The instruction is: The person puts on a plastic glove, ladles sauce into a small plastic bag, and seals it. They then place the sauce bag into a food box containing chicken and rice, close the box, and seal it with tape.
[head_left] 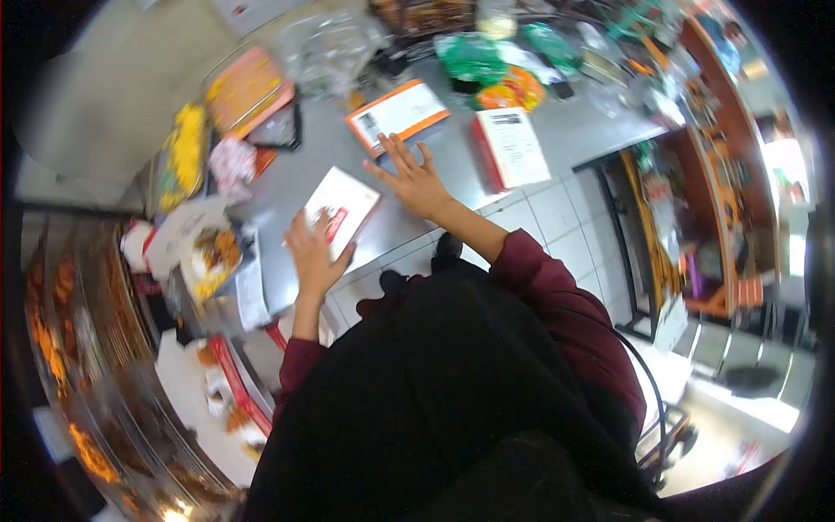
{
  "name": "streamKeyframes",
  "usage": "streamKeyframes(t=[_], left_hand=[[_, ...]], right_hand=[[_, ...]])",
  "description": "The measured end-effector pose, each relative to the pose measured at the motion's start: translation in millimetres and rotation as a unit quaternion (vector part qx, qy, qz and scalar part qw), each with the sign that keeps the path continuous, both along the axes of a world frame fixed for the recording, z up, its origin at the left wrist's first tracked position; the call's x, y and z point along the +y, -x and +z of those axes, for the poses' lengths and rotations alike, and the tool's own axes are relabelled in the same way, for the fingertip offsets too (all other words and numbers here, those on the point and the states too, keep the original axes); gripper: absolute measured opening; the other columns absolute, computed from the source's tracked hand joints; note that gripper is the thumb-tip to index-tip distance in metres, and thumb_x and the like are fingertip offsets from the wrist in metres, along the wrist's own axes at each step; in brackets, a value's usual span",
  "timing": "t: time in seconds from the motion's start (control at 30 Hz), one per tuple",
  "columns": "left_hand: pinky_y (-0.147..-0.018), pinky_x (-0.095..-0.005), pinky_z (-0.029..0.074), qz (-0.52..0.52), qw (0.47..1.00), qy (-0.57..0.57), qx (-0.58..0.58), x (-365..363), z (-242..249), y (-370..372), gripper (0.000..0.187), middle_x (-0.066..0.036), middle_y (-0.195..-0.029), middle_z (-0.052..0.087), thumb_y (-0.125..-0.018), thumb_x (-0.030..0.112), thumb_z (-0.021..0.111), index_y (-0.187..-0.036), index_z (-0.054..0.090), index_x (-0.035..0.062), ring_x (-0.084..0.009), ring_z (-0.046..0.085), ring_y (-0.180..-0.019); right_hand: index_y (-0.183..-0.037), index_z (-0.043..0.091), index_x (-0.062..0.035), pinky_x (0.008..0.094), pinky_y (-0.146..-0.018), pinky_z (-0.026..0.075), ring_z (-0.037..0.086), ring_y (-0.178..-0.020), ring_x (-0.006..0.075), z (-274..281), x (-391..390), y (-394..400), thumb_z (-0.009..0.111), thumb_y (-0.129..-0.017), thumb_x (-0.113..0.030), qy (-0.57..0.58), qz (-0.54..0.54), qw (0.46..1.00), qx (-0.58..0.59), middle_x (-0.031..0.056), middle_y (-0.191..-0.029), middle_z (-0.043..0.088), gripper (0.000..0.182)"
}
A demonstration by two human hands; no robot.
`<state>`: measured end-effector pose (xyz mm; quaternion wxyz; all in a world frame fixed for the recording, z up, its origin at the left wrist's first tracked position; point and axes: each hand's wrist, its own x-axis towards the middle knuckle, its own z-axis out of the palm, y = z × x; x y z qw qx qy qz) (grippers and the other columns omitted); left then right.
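Note:
On the metal table (291, 187) lies a white box with red print (346, 202). My left hand (315, 257) rests over its lower left part, fingers spread. My right hand (413, 181) has its fingers apart, just below an orange and white box (397, 117); its fingertips overlap that box's lower edge, and contact cannot be made out. Further right stands a white box with red sides and a printed label (511, 150), untouched by either hand. Neither hand grips anything.
Behind are green plastic bags (470, 59) and clear plastic wrap (326, 52). At left are a pink tray (248, 91), yellow food (183, 148) and a bowl of food (213, 252). An open box of food (217, 391) is lower left, beside racks. Shelves (704, 174) stand right.

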<state>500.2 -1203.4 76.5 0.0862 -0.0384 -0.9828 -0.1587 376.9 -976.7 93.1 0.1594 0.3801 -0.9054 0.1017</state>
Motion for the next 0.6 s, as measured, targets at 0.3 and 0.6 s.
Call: streamKeyframes(t=[0.3,0.6], left_hand=[[-0.112,-0.0386,0.013,-0.199,0.576,-0.775,-0.166,164,51,69,0.063,-0.015,-0.150,0.014,-0.090,0.028,0.045,-0.141,0.022,-0.0018,-0.0258,0.015,-0.138],[-0.094,-0.0342,0.043,-0.444,0.640,-0.507,-0.367,401,72,226,0.029,-0.014,-0.109,0.063,-0.088,0.005,0.055,-0.115,0.056,-0.0037,-0.0257,0.058,-0.108]], right_hand=[[-0.138,0.038,-0.0176,0.0542,-0.108,0.008,0.027,-0.134,0.0334,52,92,-29,0.053,-0.084,-0.048,0.153,0.016,0.986,-0.060,0.0141,-0.144,0.030,0.064],[-0.099,0.063,-0.0067,0.0362,-0.083,0.039,0.056,-0.095,0.0264,19,477,66,0.062,-0.074,-0.002,0.298,-0.402,0.839,0.211,0.0087,-0.098,0.061,0.025]])
